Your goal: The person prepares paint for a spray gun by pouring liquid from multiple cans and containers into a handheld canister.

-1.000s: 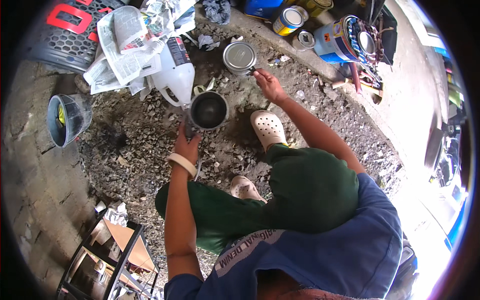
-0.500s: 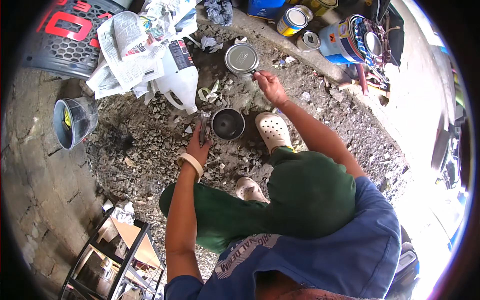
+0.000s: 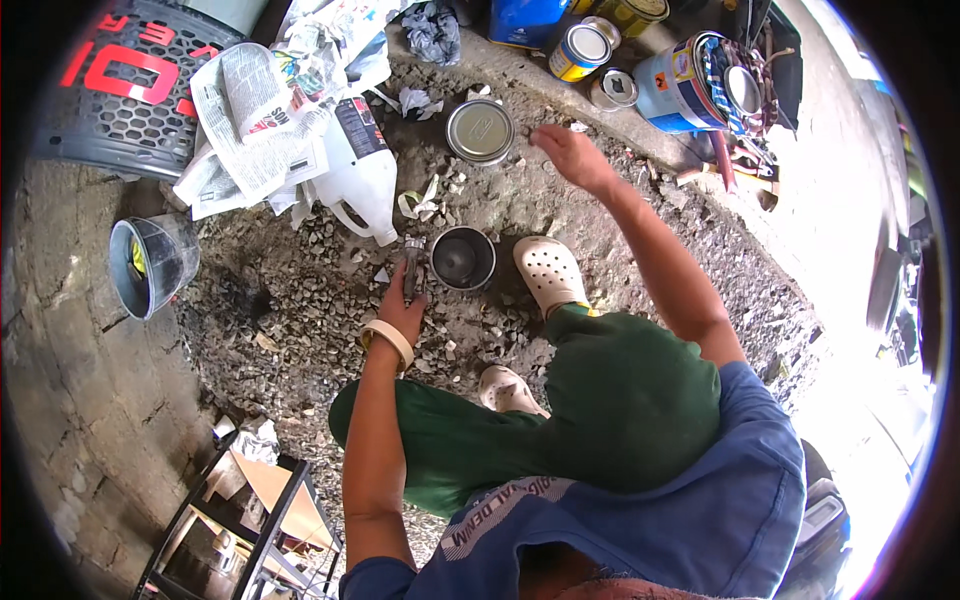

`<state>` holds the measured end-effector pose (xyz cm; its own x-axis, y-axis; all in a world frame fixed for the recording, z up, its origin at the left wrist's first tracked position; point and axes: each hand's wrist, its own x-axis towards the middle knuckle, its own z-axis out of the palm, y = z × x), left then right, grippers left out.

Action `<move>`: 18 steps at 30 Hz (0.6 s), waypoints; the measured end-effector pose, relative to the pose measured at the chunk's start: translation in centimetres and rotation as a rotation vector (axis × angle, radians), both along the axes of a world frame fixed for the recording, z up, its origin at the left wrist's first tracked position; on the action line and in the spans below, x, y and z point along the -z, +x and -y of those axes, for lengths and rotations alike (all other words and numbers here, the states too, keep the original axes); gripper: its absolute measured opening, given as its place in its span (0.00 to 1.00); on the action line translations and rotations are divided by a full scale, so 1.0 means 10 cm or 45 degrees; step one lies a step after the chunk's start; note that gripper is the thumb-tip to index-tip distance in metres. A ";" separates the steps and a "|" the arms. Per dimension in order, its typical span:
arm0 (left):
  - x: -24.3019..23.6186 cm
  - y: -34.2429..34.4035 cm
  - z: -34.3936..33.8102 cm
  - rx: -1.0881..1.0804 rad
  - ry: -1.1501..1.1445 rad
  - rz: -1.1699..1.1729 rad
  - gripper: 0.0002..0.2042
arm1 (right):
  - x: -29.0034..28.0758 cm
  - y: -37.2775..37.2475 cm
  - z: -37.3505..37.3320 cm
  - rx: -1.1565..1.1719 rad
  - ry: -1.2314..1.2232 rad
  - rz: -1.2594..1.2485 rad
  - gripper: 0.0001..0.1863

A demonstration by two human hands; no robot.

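The left hand (image 3: 403,308) curls its fingers around a grey metal tool (image 3: 413,268), just left of 1 open cup (image 3: 462,258) whose mouth faces up; I cannot tell whether the cup joins the tool or rests on the stony ground (image 3: 300,345). The right hand (image 3: 575,160) is free, fingers loosely extended, near 1 round lidded can (image 3: 480,132) but apart from it. A white jug (image 3: 362,190) points its spout end toward the cup, beside crumpled newspaper (image 3: 250,150). 2 pale clogs (image 3: 548,272) stand near the cup.
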<state>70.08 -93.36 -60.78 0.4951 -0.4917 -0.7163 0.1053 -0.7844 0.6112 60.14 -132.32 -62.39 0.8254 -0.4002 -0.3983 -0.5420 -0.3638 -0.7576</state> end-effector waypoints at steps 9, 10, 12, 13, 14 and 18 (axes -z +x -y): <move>-0.25 0.04 0.09 0.008 0.016 0.069 0.34 | -0.31 0.98 -0.05 -1.244 -1.088 -0.030 0.57; -0.29 0.04 0.11 0.006 0.039 0.047 0.33 | -0.36 1.05 -0.09 -1.251 -1.092 -0.030 0.57; -0.35 0.05 0.13 0.007 0.057 0.092 0.33 | -0.43 1.18 -0.18 -1.301 -1.027 -0.263 0.58; -0.37 0.04 0.13 0.015 0.058 0.146 0.33 | -0.45 1.16 -0.23 -1.194 -1.014 -0.228 0.55; -0.38 0.04 0.11 0.003 0.082 0.131 0.33 | -0.45 1.16 -0.31 -1.216 -1.000 -0.228 0.55; -0.36 0.02 0.03 -0.037 -0.018 0.160 0.34 | -0.39 1.11 -0.59 -0.754 -0.911 -0.414 0.51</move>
